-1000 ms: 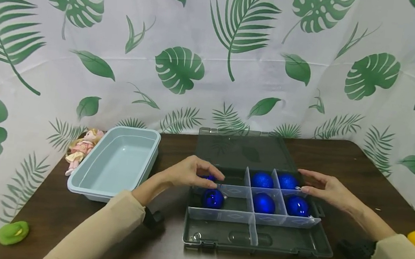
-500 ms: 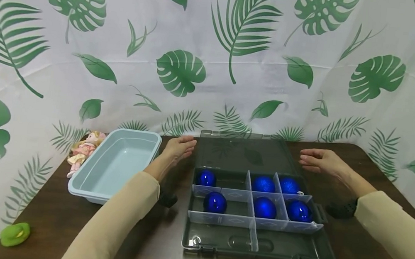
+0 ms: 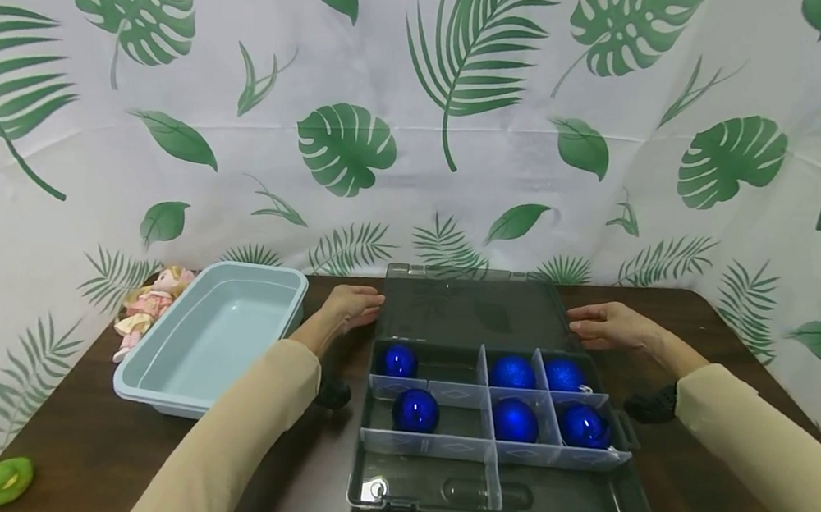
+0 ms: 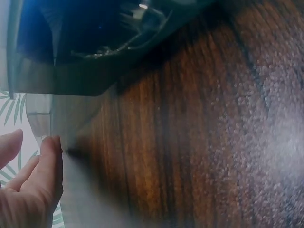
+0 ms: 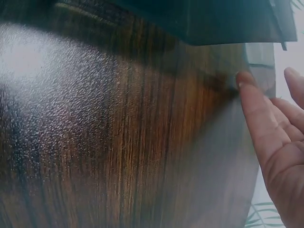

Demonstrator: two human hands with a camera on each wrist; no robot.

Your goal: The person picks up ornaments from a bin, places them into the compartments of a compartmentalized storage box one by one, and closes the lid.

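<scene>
A grey see-through divided box (image 3: 419,478) lies on the table with its lid (image 3: 476,308) folded back. Blue Christmas baubles sit in its compartments: a shiny one (image 3: 416,411) at the left, a glittery one (image 3: 513,373) at the back and several others. My left hand (image 3: 349,306) is at the lid's left edge, fingers nearly straight. At the opposite edge is my right hand (image 3: 615,325), its fingers also extended. In the wrist views, the left fingertips (image 4: 53,141) and right fingertips (image 5: 244,80) come close to the lid; whether they touch it is unclear.
A pale blue basin (image 3: 125,381) stands left of the box, with a doll (image 3: 146,305) behind its left side. A green toy (image 3: 0,482) lies at the table's left edge. A leaf-patterned cloth (image 3: 371,46) hangs behind the dark wooden table (image 3: 715,483).
Both hands have left the compartments and gone back to the lid's two sides, closing inward on its edges over the last half second. The baubles stay in their compartments.
</scene>
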